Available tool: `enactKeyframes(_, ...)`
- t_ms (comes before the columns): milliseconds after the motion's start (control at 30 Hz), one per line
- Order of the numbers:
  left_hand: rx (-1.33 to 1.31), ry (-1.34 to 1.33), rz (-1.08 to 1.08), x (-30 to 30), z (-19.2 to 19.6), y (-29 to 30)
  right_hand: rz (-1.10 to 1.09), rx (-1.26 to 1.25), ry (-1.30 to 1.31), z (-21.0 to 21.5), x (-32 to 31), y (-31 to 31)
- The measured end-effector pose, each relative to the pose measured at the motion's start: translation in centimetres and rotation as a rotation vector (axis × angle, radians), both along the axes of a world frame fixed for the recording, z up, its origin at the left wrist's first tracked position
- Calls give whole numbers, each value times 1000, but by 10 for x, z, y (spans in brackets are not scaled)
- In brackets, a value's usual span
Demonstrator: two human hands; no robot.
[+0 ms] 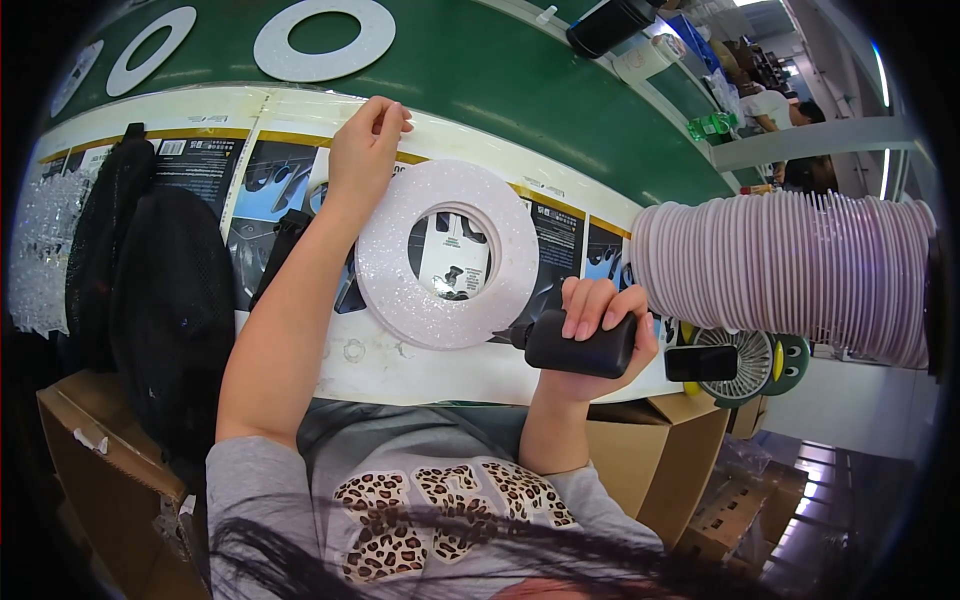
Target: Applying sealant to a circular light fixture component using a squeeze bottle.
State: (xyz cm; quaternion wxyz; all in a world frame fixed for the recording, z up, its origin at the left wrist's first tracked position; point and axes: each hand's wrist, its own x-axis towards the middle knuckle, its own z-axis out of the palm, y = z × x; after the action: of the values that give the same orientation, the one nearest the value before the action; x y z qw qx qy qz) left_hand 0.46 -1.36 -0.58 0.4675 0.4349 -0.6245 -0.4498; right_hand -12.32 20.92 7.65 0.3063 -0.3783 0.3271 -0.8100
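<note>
A stack of white glittery flat rings [385, 265] lies on the worktable in front of me, its round hole showing printed sheet beneath. My right hand [625, 325] is wrapped round a black squeeze bottle [575, 345], which is tipped on its side. The bottle's thin nozzle points left, at the lower right rim of the rings; whether it touches them I cannot tell. Beyond the rings' upper left edge, my left hand [368, 150] is closed with fingertips pressed together. Anything it may pinch is too small to make out.
A long row of pinkish-white rings [780, 270] stands on edge at the right. Near it are a phone [702, 363] and a small fan [745, 365]. Single white rings [270, 45] lie on the green belt [470, 70] ahead. A black bag [175, 290] and cardboard boxes [660, 450] flank me.
</note>
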Motion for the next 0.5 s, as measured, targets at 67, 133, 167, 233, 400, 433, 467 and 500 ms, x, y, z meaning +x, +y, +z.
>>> enactKeyframes(67, 0, -4, 0, 0, 0, 0, -1, -4, -4, 0, 0, 0)
enactKeyframes(133, -2, -4, -2, -1, 0, 0, 6, -3, -7, 1, -1, 1)
enactKeyframes(167, -2, -5, -1, -1, -1, -1, 8, -3, -8, 0, -1, 1)
enactKeyframes(233, -3, -3, -1, 0, -2, -1, 32, 1, -13, -2, -2, 0)
enactKeyframes(400, -8, 0, 0, -1, -2, -1, 36, 4, -2, -2, -2, 0)
enactKeyframes(433, -12, -1, 0, -2, -2, -1, 38, 5, 2, -1, -2, 0)
enactKeyframes(467, -11, -1, 1, -1, -2, -1, 39, 5, 2, -2, -2, 0)
enactKeyframes(500, -11, 0, 1, -1, -2, -1, 39, 4, 1, -2, -2, 0)
